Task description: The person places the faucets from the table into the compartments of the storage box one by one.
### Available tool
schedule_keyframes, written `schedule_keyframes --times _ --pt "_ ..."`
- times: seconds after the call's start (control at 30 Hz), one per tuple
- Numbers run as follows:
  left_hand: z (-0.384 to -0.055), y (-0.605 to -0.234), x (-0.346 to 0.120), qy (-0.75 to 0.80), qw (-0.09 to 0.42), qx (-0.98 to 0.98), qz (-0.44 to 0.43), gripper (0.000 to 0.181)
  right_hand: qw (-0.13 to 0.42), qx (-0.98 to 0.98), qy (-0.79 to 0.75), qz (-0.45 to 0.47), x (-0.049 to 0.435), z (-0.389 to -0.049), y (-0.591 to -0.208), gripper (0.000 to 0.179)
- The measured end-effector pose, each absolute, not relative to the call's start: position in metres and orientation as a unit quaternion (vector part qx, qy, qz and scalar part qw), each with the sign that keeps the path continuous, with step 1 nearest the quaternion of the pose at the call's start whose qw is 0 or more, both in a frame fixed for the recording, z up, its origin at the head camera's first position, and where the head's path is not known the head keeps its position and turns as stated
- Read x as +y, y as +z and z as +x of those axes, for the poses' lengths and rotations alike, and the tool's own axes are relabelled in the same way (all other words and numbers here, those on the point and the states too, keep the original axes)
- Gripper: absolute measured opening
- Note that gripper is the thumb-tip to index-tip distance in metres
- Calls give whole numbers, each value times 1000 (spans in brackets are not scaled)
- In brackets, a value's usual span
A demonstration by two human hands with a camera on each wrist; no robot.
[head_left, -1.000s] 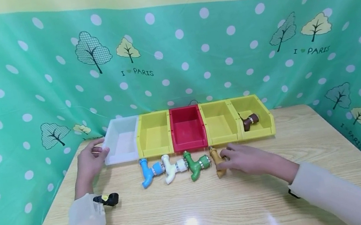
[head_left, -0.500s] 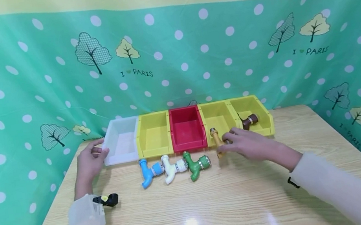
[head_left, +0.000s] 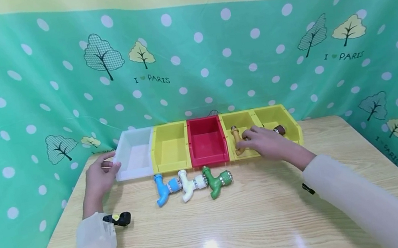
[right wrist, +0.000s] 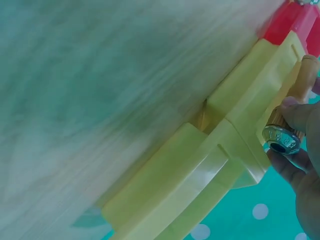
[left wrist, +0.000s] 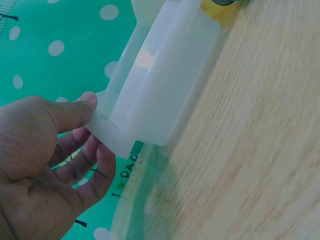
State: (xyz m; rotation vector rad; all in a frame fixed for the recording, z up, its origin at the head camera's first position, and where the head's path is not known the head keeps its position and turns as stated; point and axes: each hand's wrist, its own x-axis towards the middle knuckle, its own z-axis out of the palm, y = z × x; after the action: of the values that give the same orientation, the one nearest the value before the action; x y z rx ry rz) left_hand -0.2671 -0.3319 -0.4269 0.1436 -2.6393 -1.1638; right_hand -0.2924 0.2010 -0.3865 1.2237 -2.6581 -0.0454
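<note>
My right hand [head_left: 265, 141] pinches a tan-orange tap [head_left: 237, 139] at the second yellow bin from the right [head_left: 239, 121]. In the right wrist view the thumb and fingers hold the tap [right wrist: 302, 85] near its silver-ringed end. Whether it touches the bin floor, I cannot tell. At the far left, my left hand [head_left: 99, 179] grips the side edge of the translucent white bin [head_left: 137, 154], thumb on the near face and fingers behind, as the left wrist view shows. A blue tap [head_left: 162, 190], a white tap [head_left: 189, 185] and a green tap [head_left: 214, 181] lie before the bins.
A brown tap [head_left: 280, 129] lies in the rightmost yellow bin [head_left: 290, 126], partly behind my right hand. Between the white bin and the others stand a yellow bin [head_left: 169, 148] and a red bin [head_left: 206, 140]. A patterned green curtain [head_left: 189, 64] hangs behind the wooden table [head_left: 187, 240].
The tan-orange tap has been lifted from the table beside the green tap and carried away from me into the yellow bin's opening. My left hand stays at the white bin.
</note>
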Motion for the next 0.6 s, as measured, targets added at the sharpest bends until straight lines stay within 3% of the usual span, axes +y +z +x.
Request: schedule_keyframes --times 0.6 --pt "-268 -428 -332 -403 123 -905 53 49 67 -916 -67 391 185 -334 -394 44"
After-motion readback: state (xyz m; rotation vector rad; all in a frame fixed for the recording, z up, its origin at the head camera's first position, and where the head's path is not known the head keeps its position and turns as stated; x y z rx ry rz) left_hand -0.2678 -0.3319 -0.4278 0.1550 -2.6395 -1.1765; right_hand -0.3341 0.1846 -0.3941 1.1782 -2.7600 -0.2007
